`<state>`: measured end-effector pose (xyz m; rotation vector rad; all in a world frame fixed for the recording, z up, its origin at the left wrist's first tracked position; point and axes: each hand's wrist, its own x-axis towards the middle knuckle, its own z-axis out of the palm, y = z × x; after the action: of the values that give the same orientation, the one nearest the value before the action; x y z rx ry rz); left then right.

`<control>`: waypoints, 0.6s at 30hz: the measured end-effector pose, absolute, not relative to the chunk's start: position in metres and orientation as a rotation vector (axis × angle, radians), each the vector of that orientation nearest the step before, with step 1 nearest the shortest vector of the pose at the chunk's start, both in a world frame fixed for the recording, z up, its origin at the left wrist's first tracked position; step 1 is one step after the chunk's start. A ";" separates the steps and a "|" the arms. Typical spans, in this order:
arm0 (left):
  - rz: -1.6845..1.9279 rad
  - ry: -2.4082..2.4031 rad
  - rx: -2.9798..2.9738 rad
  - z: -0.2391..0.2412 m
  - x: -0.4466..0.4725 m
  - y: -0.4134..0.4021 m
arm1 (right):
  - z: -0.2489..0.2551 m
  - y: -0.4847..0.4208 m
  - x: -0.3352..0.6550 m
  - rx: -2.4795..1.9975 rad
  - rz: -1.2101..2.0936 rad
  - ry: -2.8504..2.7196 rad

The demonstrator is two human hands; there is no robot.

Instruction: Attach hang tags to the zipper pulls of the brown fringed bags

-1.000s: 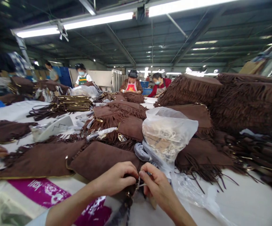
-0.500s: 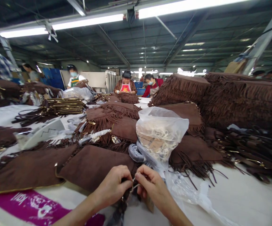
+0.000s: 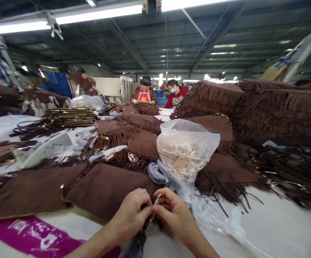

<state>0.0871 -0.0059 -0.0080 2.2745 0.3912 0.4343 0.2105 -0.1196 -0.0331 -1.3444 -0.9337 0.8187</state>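
Observation:
Near the front of the table, my left hand and my right hand meet, with thumbs and fingers closed in pinches. Between them is a thin white string, its end standing up beside my right fingers. Under my left fingers hangs a dark strap-like piece with small metal parts, partly hidden and blurred. Just behind the hands lies a brown suede fringed bag. A clear plastic bag full of off-white strings stands open beyond my right hand.
Tall stacks of brown fringed pieces rise at the right, above a heap of dark straps. A purple printed sheet lies front left. Gold-edged pieces are piled farther back. Co-workers are across the table.
My fingers have drawn closer together and the string end now points up at my right fingers. At the back left, a co-worker has raised a brown fringed piece.

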 end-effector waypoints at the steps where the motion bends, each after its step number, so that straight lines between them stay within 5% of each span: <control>1: 0.439 0.389 2.284 -0.009 0.087 -0.006 | -0.035 -0.119 0.211 -1.361 0.806 -0.929; 18: 0.536 0.257 2.325 -0.010 0.087 -0.010 | -0.011 -0.132 0.213 -1.666 0.400 -1.567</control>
<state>0.0874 -0.0097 -0.0099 2.3250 0.2565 0.5360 0.2125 -0.1324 -0.0113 -1.6656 -1.5668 0.3997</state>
